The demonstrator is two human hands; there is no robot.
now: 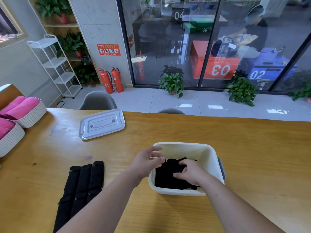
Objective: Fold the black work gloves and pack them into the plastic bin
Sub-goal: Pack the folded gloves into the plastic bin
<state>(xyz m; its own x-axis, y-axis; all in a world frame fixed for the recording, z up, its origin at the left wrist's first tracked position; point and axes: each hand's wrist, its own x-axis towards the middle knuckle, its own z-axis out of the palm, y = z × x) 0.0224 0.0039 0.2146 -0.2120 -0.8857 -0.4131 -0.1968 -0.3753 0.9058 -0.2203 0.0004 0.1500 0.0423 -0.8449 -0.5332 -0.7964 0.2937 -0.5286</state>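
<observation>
A white plastic bin (210,153) stands on the wooden table in front of me. Folded black work gloves (165,177) lie inside it against the near wall. My right hand (189,173) is inside the bin and rests on top of the gloves, fingers bent over the fabric. My left hand (148,161) hovers at the bin's left rim with fingers spread and relaxed, its fingertips near the glove's edge. A row of black gloves (80,187) lies flat on the table to the left, partly hidden by my left forearm.
The bin's clear lid (102,124) lies on the table at the back left. Two white woven baskets (32,113) with pink cloth sit at the far left edge. Grey chairs (98,100) stand behind the table.
</observation>
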